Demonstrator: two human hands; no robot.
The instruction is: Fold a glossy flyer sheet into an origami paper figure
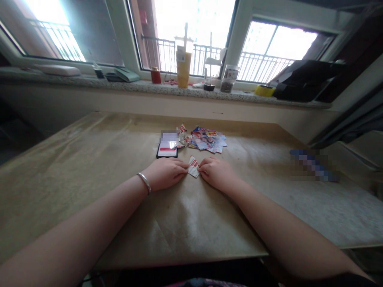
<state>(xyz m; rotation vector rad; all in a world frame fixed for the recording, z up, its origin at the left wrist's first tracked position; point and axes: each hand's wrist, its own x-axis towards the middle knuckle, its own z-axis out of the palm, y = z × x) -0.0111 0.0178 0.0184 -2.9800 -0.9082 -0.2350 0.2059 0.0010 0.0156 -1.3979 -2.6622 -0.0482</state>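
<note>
A small folded piece of white and red printed paper (193, 166) lies on the brown table (89, 167) between my two hands. My left hand (164, 173), with a silver bracelet on its wrist, pinches the paper's left edge with curled fingers. My right hand (216, 172) pinches its right edge the same way. Just beyond sits a phone (166, 150) with a lit screen, and to its right a pile of colourful printed paper pieces (206, 140) with a few folded ones beside it.
A stone windowsill (149, 85) runs along the back with a tall yellow drink cup (183, 67), a red cup (155, 75), jars, a yellow tape roll (264, 90) and a black device (302, 79). A blurred object (314, 165) lies at the table's right.
</note>
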